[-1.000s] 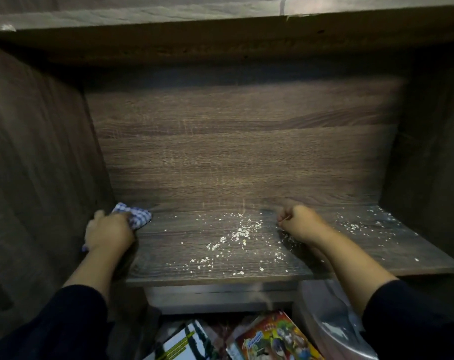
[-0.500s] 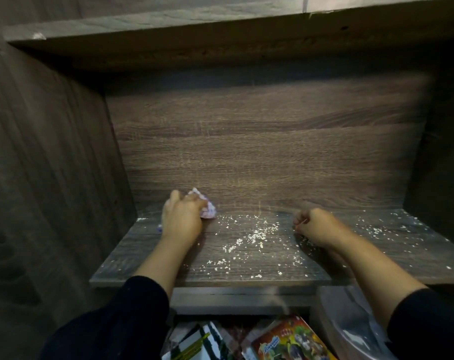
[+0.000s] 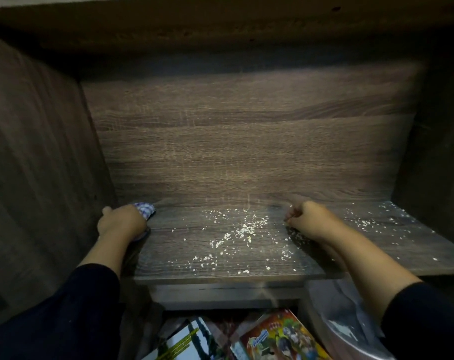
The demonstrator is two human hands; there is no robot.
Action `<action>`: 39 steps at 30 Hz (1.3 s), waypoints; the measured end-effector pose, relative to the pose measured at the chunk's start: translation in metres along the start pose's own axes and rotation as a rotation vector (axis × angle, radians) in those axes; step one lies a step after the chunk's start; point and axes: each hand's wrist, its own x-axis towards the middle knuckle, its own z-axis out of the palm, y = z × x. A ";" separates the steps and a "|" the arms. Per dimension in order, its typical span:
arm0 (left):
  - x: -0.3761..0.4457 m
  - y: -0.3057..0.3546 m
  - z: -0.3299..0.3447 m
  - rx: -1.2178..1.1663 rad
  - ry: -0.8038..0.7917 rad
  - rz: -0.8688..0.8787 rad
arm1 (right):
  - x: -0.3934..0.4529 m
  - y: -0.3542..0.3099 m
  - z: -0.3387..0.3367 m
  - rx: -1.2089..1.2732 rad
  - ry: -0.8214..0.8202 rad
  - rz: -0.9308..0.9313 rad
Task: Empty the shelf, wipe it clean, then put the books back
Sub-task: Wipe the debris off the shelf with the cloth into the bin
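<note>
Your left hand point(image 3: 122, 221) sits at nine o'clock, fingers curled down, forearm running back toward seven. Your right hand point(image 3: 307, 217) at three o'clock is a loose fist, empty.

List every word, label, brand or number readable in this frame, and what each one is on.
No text can be read.
Colourful book cover below the shelf: a blue title banner, too blurred to read.
White and green book cover beside it: yellow-green lettering, too blurred and cut off.
Checked cloth, shelf boards and clear plastic bag: no print visible.
</note>
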 end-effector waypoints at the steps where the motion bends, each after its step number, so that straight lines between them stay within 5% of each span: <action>1: -0.010 0.009 -0.003 -0.143 0.022 0.019 | 0.000 0.000 0.000 0.005 -0.002 0.002; 5: -0.034 0.039 -0.012 -0.865 -0.046 0.234 | 0.000 0.000 0.000 0.014 -0.005 0.002; 9: -0.048 0.027 -0.035 -0.109 0.483 0.183 | 0.001 0.002 -0.001 0.021 -0.022 -0.002; 12: -0.046 0.005 -0.029 0.206 0.384 0.170 | 0.002 0.004 0.001 0.009 -0.018 -0.008; 17: -0.018 0.003 -0.005 0.268 0.160 0.150 | 0.001 0.003 -0.001 0.010 -0.027 -0.011; 25: -0.014 0.020 -0.013 -0.216 0.035 -0.030 | 0.000 0.009 0.000 0.028 -0.029 -0.030; 28: -0.047 0.063 -0.013 -0.631 -0.038 0.291 | -0.002 0.006 0.000 0.007 -0.033 -0.034; 31: -0.064 0.104 -0.015 -0.762 -0.068 0.483 | -0.002 0.003 0.000 0.003 -0.030 -0.024; 36: -0.049 0.061 -0.033 -0.093 0.405 0.239 | -0.001 0.005 0.001 -0.016 -0.019 -0.024; 39: -0.035 0.008 -0.027 0.172 0.265 0.161 | 0.002 0.006 0.002 -0.017 -0.012 -0.019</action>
